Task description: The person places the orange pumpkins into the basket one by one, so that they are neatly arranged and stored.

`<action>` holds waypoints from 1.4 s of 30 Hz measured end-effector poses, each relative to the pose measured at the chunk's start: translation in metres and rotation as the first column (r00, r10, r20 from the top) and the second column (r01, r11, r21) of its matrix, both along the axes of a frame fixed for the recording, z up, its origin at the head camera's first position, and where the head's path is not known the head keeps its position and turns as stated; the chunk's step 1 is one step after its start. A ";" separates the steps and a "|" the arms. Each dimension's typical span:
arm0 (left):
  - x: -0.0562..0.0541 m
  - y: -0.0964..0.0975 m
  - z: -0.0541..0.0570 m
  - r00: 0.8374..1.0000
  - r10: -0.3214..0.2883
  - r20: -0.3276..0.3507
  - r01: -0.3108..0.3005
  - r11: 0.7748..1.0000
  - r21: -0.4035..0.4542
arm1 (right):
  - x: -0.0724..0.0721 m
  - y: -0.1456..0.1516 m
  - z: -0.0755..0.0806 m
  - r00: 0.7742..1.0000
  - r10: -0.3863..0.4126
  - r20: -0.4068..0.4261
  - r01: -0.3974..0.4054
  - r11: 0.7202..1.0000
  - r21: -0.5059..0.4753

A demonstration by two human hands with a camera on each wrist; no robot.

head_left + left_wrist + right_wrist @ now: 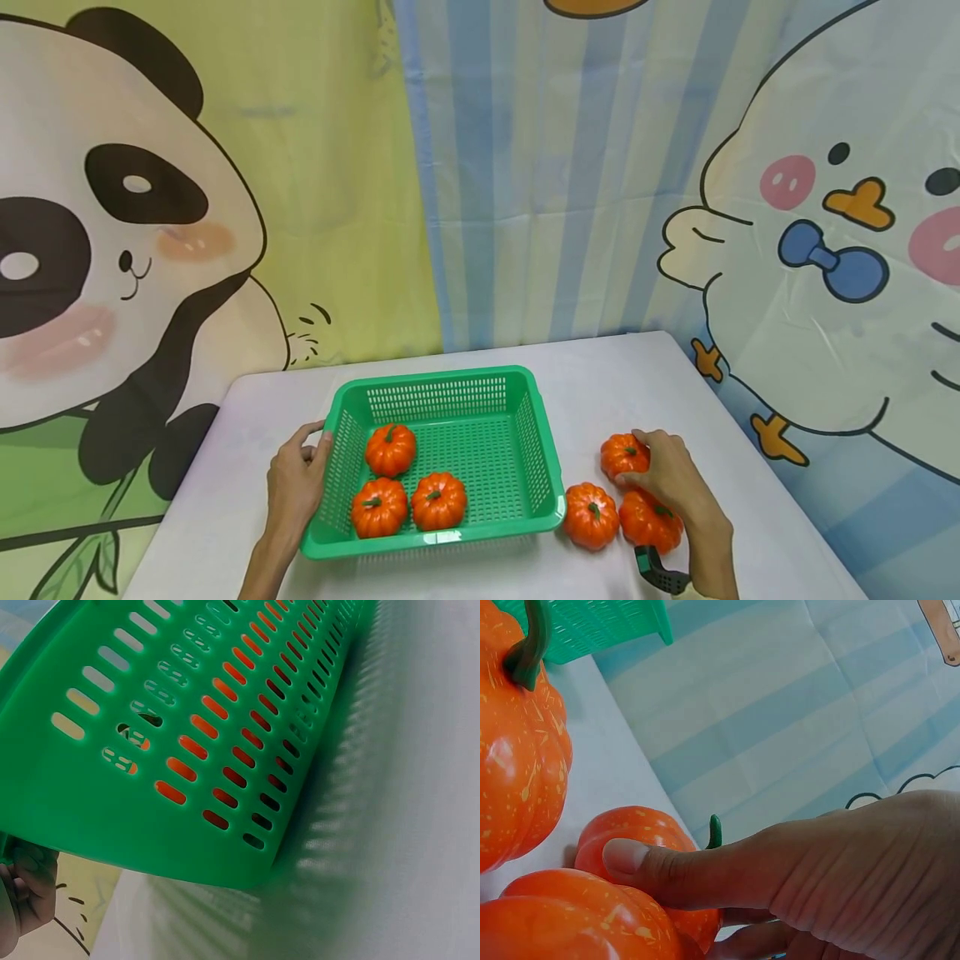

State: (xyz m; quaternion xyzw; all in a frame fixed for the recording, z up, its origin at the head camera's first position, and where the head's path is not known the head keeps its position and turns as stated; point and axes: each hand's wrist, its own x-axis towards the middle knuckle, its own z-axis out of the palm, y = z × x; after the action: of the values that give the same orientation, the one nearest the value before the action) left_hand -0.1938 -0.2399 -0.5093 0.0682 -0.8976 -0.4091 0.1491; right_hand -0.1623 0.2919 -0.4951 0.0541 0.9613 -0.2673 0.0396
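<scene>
A green plastic basket [486, 527] with slotted walls holds three small orange pumpkins, one at the back left [391, 450] and two near the front. My left hand [296, 479] grips its left rim; in the left wrist view, fingers [34, 889] show at the rim's edge. Right of the basket, my right hand [667, 475] holds the farthest loose pumpkin [622, 455], its thumb [664, 871] lying across the near side in the right wrist view. Two more pumpkins sit close by, one beside the basket's corner [591, 517] and one under the right hand [649, 523].
A white-covered table [592, 379] carries everything. Behind it hang a yellow curtain with a panda [337, 208] and a blue striped one [517, 208] with a white bird. A black strap [660, 573] circles the right wrist.
</scene>
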 end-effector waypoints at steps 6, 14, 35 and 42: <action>-0.001 0.000 0.000 1.000 0.000 -0.001 0.000 1.000 -0.002 | 0.001 -0.001 -0.001 1.000 0.001 -0.008 -0.001 1.000 -0.017; -0.001 0.000 -0.001 1.000 0.000 0.009 0.000 1.000 -0.004 | 0.001 0.000 -0.001 0.999 0.009 -0.050 -0.012 0.998 -0.060; -0.001 0.000 0.000 1.000 -0.006 0.005 0.006 1.000 -0.009 | 0.005 -0.016 0.031 0.984 0.106 -0.145 -0.116 0.991 -0.066; 0.000 -0.001 0.000 1.000 -0.010 0.010 0.010 1.000 -0.015 | 0.008 -0.019 0.039 0.982 0.125 -0.142 -0.134 0.989 -0.058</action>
State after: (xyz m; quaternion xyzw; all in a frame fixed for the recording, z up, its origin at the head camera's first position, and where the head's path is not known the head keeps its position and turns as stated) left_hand -0.1943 -0.2405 -0.5089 0.0647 -0.9017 -0.4029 0.1431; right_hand -0.1544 0.2727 -0.4557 -0.0285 0.9537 -0.2993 -0.0078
